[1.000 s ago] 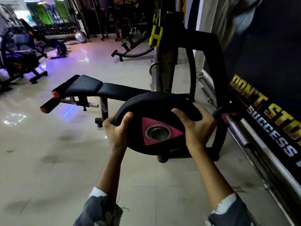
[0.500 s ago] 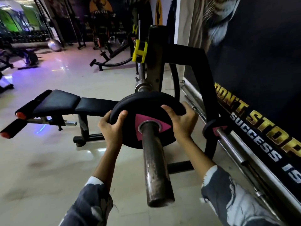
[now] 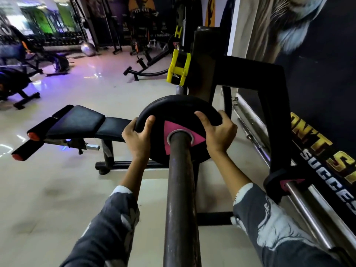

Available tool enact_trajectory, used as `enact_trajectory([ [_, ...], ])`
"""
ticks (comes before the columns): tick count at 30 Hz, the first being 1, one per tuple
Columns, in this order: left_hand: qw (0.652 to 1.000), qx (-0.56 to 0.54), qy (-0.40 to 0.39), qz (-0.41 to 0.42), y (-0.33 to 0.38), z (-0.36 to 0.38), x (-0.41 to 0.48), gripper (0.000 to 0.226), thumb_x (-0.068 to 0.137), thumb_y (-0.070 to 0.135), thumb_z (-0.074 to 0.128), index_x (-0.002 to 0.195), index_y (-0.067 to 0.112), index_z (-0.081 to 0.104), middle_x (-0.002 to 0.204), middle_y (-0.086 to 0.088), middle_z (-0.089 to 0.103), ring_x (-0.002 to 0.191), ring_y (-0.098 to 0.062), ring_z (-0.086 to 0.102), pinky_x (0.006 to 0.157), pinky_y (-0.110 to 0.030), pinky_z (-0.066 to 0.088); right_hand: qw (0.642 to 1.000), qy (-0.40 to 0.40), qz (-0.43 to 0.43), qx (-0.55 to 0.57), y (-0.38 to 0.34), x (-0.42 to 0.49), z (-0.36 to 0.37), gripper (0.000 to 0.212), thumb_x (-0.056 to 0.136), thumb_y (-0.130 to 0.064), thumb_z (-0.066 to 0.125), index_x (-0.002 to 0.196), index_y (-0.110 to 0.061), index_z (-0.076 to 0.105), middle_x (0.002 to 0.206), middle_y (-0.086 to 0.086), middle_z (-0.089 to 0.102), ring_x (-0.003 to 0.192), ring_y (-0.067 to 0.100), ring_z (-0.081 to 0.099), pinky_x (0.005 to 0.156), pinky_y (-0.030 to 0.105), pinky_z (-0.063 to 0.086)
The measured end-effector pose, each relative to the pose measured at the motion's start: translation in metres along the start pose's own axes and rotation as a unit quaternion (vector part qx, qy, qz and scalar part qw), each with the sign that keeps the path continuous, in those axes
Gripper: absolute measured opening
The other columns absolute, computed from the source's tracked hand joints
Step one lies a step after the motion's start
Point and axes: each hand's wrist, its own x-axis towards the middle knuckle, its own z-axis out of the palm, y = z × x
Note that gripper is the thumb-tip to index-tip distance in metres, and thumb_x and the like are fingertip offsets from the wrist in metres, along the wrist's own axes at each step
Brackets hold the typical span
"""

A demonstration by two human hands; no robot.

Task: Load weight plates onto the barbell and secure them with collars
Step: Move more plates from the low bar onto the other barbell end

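A black weight plate [image 3: 177, 110] with a pink triangle around its metal hub sits on the dark, worn barbell sleeve [image 3: 180, 189], which runs from the bottom edge up through the hub. My left hand [image 3: 137, 138] grips the plate's left rim and my right hand [image 3: 217, 132] grips its right rim, thumbs on the near face. Beyond the plate the bar rests in a black rack upright [image 3: 204, 66] with a yellow catch [image 3: 179, 69]. No collar is visible on the sleeve.
A black bench [image 3: 81, 122] with red-capped foam rollers stands left of the plate. At the right, a smaller black plate [image 3: 277, 180] sits on a chrome bar along the banner wall [image 3: 317, 78]. Other gym machines stand far back on the glossy floor.
A second ago I held the plate free in front of the rack. It then went onto the sleeve's end and has now slid farther along it, so more bare sleeve shows near me.
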Motion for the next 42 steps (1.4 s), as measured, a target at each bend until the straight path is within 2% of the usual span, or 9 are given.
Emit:
enact_trajectory([
  [2, 1.000, 0.002, 0.003, 0.006, 0.001, 0.000, 0.000, 0.052, 0.076, 0.054, 0.057, 0.063, 0.004, 0.057, 0.053, -0.004, 0.045, 0.052, -0.003, 0.037, 0.049, -0.018, 0.032, 1.000, 0.003, 0.004, -0.003, 0.000, 0.000, -0.001, 0.046, 0.067, -0.049, 0.074, 0.067, -0.006, 0.060, 0.060, 0.010, 0.064, 0.056, 0.021, 0.061, 0.050, 0.031, 0.048],
  [7, 0.999, 0.030, 0.016, 0.007, 0.007, -0.001, -0.004, 0.058, 0.076, 0.053, 0.054, 0.064, -0.004, 0.053, 0.056, -0.024, 0.046, 0.056, -0.013, 0.037, 0.051, -0.028, 0.031, 1.000, -0.005, 0.010, -0.002, -0.009, -0.002, -0.004, 0.040, 0.069, -0.039, 0.078, 0.069, -0.003, 0.061, 0.062, 0.012, 0.065, 0.057, 0.020, 0.059, 0.052, 0.033, 0.048],
  [10, 0.998, 0.047, 0.026, -0.009, 0.014, -0.002, -0.011, 0.054, 0.076, 0.057, 0.052, 0.073, 0.002, 0.053, 0.061, -0.009, 0.048, 0.056, -0.005, 0.039, 0.052, -0.021, 0.032, 0.999, -0.029, 0.017, 0.014, -0.012, -0.003, -0.008, 0.040, 0.071, -0.042, 0.076, 0.074, -0.005, 0.061, 0.067, 0.010, 0.065, 0.063, 0.020, 0.061, 0.054, 0.034, 0.047],
  [14, 0.995, 0.097, 0.015, -0.002, 0.021, -0.008, -0.027, 0.056, 0.083, 0.052, 0.052, 0.118, 0.008, 0.049, 0.115, -0.010, 0.058, 0.107, -0.018, 0.052, 0.092, -0.026, 0.040, 0.997, -0.050, -0.047, -0.046, -0.013, -0.010, -0.016, 0.059, 0.080, -0.045, 0.067, 0.124, -0.008, 0.053, 0.131, 0.012, 0.054, 0.121, 0.022, 0.049, 0.099, 0.034, 0.039],
  [17, 0.975, 0.217, -0.016, 0.054, 0.024, -0.025, -0.043, 0.062, 0.086, 0.043, 0.055, 0.133, 0.006, 0.039, 0.143, -0.013, 0.040, 0.136, -0.025, 0.031, 0.115, -0.044, 0.015, 0.979, -0.066, -0.117, -0.151, -0.015, -0.033, -0.031, 0.074, 0.084, -0.051, 0.055, 0.140, -0.006, 0.037, 0.149, 0.018, 0.032, 0.139, 0.031, 0.026, 0.114, 0.045, 0.017],
  [25, 0.937, 0.275, -0.167, 0.133, 0.059, -0.083, -0.128, 0.073, 0.088, 0.057, 0.037, 0.145, 0.013, 0.024, 0.155, -0.008, 0.021, 0.143, -0.013, 0.007, 0.119, -0.041, 0.006, 0.959, -0.171, -0.084, -0.209, -0.051, -0.124, -0.104, 0.076, 0.083, -0.062, 0.027, 0.145, -0.019, 0.015, 0.156, 0.006, 0.015, 0.141, 0.013, -0.001, 0.116, 0.043, -0.004],
  [31, 0.949, 0.201, -0.205, 0.131, 0.106, -0.146, -0.209, 0.063, 0.093, 0.045, 0.045, 0.144, 0.015, 0.025, 0.154, -0.007, 0.024, 0.140, -0.008, 0.008, 0.118, -0.042, 0.013, 0.967, -0.125, -0.076, -0.208, -0.108, -0.211, -0.185, 0.073, 0.085, -0.057, 0.033, 0.144, -0.013, 0.028, 0.153, 0.007, 0.027, 0.141, 0.013, 0.009, 0.116, 0.042, 0.001],
  [36, 0.948, 0.163, -0.245, 0.123, 0.156, -0.200, -0.282, 0.064, 0.091, 0.050, 0.037, 0.142, 0.012, 0.030, 0.152, -0.010, 0.028, 0.142, -0.019, 0.019, 0.115, -0.049, 0.023, 0.957, -0.130, -0.070, -0.249, -0.146, -0.282, -0.258, 0.070, 0.089, -0.058, 0.032, 0.144, -0.014, 0.027, 0.153, 0.005, 0.024, 0.142, 0.016, 0.010, 0.116, 0.037, -0.002],
  [42, 0.927, 0.134, -0.327, 0.126, 0.192, -0.219, -0.375, 0.074, 0.091, 0.061, 0.024, 0.141, 0.008, 0.032, 0.151, -0.013, 0.031, 0.140, -0.019, 0.020, 0.116, -0.039, 0.019, 0.938, -0.132, -0.018, -0.321, -0.144, -0.344, -0.338, 0.069, 0.090, -0.057, 0.027, 0.141, -0.010, 0.035, 0.150, 0.009, 0.034, 0.140, 0.015, 0.016, 0.117, 0.038, 0.006],
])
